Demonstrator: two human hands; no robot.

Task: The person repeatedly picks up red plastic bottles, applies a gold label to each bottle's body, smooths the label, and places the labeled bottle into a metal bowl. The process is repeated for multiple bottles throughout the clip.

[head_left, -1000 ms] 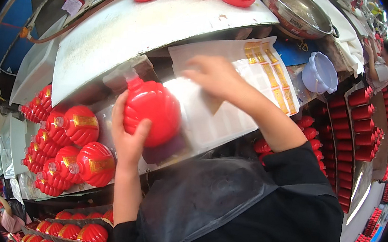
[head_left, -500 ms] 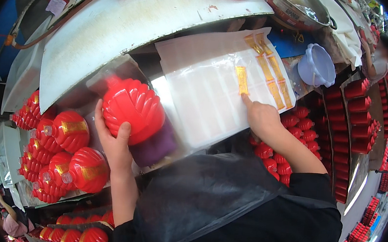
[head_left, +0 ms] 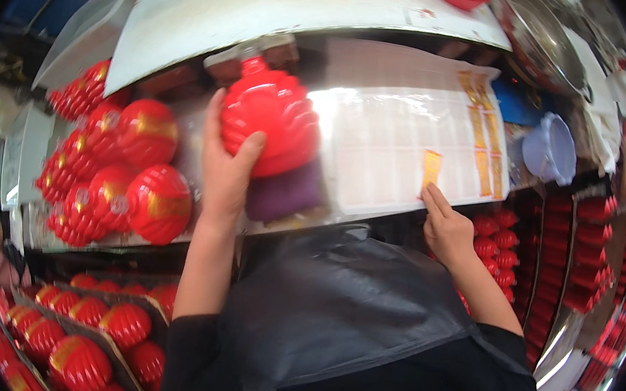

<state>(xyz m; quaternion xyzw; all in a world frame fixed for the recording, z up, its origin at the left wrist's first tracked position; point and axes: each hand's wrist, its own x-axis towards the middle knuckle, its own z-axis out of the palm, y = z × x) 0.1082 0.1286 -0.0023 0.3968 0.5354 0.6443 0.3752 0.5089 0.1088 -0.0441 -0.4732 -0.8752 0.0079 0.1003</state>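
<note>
My left hand [head_left: 226, 162] grips a rounded red ribbed bottle [head_left: 271, 125] from its left and near side, fingers and thumb spread around it. The clear neck of the bottle points away from me. Beneath it lies a purple pad [head_left: 286, 192]. My right hand [head_left: 450, 228] pinches the near end of a gold label [head_left: 431, 166] between thumb and fingers, over the near edge of a white label sheet [head_left: 376, 152]. Several more gold labels [head_left: 486, 138] line the right side of that sheet. The bottle's facing side shows no gold label, though motion blurs it.
Red bottles with gold labels [head_left: 159, 205] are piled at my left on the bench. A white board [head_left: 289, 0] spans the far side. A lilac bucket [head_left: 548, 149] and a metal basin [head_left: 539, 40] stand at the right. Racks of red bottles [head_left: 81, 366] fill the lower left.
The view has turned and shifted. My right hand has gone from a fingertip touching the gold label to pinching it, and the label is nearer the sheet's front edge. My left hand still holds the bottle.
</note>
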